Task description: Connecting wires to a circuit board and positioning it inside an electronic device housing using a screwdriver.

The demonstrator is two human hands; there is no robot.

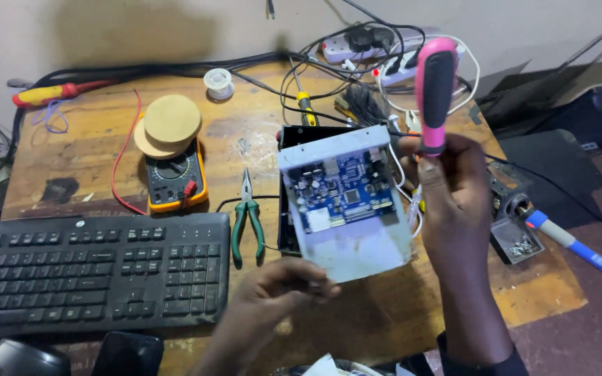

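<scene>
My left hand (280,296) grips the near edge of a white metal plate (360,247) that carries a blue circuit board (343,191). The plate is tilted up over a black case (288,230) on the wooden table (245,139). My right hand (451,202) is raised at the plate's right side. It holds a screwdriver with a pink and black handle (435,87) pointing up; its shaft is hidden behind my hand. White wires (405,198) run from the board's right edge.
A black keyboard (92,268) lies at the left front, green-handled pliers (247,223) beside it. Behind are a yellow multimeter (174,177) under round wooden discs (168,122), a solder spool (219,82), power strips (384,52) and tangled cables. A blue-handled soldering iron (569,240) rests at the right.
</scene>
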